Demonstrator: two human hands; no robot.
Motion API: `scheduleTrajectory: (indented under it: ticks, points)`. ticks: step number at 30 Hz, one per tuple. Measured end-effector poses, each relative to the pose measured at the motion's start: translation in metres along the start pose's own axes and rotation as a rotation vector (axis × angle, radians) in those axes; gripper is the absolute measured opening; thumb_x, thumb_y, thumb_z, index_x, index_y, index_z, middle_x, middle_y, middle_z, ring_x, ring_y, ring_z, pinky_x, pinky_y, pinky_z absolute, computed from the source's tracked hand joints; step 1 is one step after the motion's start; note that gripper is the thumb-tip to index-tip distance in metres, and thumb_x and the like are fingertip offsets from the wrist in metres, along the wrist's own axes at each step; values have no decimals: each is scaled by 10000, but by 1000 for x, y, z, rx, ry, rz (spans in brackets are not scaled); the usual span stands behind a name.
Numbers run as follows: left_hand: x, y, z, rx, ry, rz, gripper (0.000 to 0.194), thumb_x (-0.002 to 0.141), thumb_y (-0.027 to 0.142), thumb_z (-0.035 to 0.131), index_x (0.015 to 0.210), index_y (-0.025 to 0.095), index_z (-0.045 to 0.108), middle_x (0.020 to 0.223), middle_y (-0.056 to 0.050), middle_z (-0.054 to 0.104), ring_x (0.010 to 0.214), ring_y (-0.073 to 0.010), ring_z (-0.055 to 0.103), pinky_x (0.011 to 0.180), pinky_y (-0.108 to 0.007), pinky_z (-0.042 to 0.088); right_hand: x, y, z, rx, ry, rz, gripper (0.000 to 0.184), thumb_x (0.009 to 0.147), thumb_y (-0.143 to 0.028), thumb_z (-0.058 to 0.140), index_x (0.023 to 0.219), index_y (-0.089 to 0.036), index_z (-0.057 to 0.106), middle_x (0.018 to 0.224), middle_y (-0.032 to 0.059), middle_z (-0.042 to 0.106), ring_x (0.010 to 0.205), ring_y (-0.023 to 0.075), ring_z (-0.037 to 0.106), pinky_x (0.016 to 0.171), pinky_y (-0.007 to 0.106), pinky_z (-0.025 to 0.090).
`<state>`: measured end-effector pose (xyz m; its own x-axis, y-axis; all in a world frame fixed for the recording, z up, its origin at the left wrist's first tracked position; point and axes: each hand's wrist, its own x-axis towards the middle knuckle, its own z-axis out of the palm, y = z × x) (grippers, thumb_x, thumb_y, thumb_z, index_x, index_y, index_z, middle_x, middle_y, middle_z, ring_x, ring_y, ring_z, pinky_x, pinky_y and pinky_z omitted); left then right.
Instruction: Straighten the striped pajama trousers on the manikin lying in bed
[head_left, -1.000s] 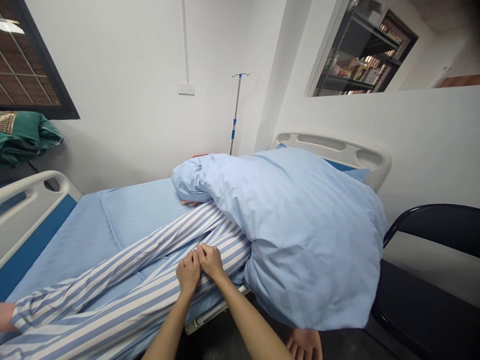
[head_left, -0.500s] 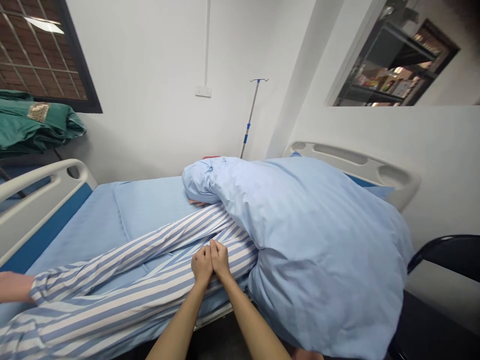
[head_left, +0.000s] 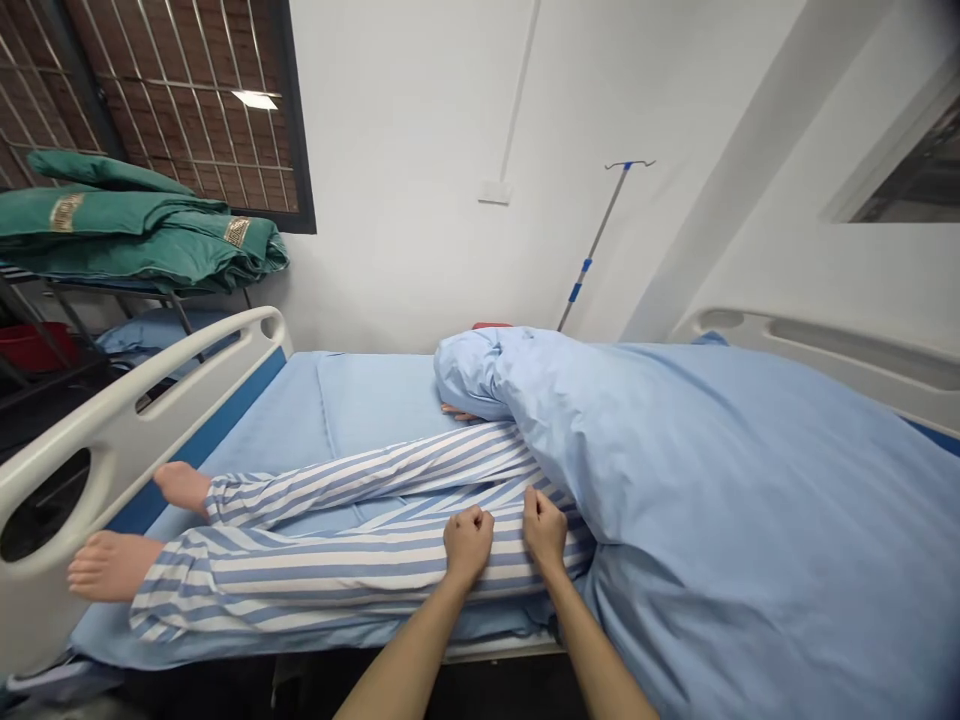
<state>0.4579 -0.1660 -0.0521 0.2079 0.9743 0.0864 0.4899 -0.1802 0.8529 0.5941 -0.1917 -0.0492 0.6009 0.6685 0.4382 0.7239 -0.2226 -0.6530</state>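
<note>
"So, what shows?"

"Left hand [head_left: 469, 543] and right hand [head_left: 545, 530], curled into separate fists over striped pyjama trousers [head_left: 360, 558] on a hospital bed [head_left: 379, 390]; whether they're pinching fabric, I can't tell."

"Handling?"

"Likely soft, light; best gripped at slack folds."

Head-worn, looking forward and down from beside the bed [head_left: 379, 390], close above the hands [head_left: 469, 543], facing across its width to the white wall [head_left: 397, 210] on the far side

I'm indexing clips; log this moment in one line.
left hand: fisted over blue-and-white striped cloth trousers | right hand: fisted over them, nearer light-blue cloth quilt
</note>
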Motion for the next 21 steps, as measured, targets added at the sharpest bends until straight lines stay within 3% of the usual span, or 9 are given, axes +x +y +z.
scheduleTrajectory:
  ticks: [3, 5, 11, 14, 17, 21]
  points:
    - [4, -19, -27, -121, -47, 9, 330, 736, 278, 427, 441, 201, 301, 453, 38, 316, 503, -96, 343, 525, -248, 238, -2, -2, 0, -32, -22, 3, 528, 874, -493, 256, 563, -173, 539, 562, 80, 591, 512, 136, 399, 538, 270, 258]
    - [7, -40, -64, -122, 4, -7, 330, 735, 291, 411, 447, 203, 276, 459, 44, 269, 502, -92, 324, 518, -241, 236, -2, -3, -1, -55, -30, 15, 532, 866, -502, 255, 574, -171, 551, 564, 93, 595, 527, 150, 421, 543, 271, 256]
    - [7, -132, -227, -26, 247, -70, 339, 733, 375, 416, 485, 205, 259, 489, 48, 257, 533, -92, 300, 537, -234, 226, -1, -3, -1, -74, -74, 65, 526, 849, -512, 270, 616, -168, 592, 632, 118, 629, 569, 175, 446, 557, 273, 270]
    - [-3, -177, -287, 130, 328, -138, 330, 740, 385, 410, 502, 201, 274, 500, 45, 277, 546, -97, 335, 541, -224, 238, 0, -3, 1, -107, -94, 111, 514, 838, -510, 278, 666, -166, 619, 662, 127, 642, 592, 190, 464, 559, 277, 279]
    - [-13, -206, -313, 250, 336, -188, 340, 751, 405, 413, 513, 196, 291, 500, 44, 322, 555, -101, 366, 545, -214, 250, 1, -3, 1, -153, -116, 127, 513, 830, -506, 277, 708, -163, 638, 693, 141, 653, 603, 202, 476, 563, 284, 287]
    - [-19, -215, -313, 402, 363, -265, 320, 758, 389, 427, 523, 192, 334, 508, 36, 396, 559, -108, 394, 549, -219, 231, 1, -7, 1, -210, -142, 120, 521, 831, -499, 267, 701, -167, 647, 698, 148, 656, 599, 209, 483, 557, 287, 291]
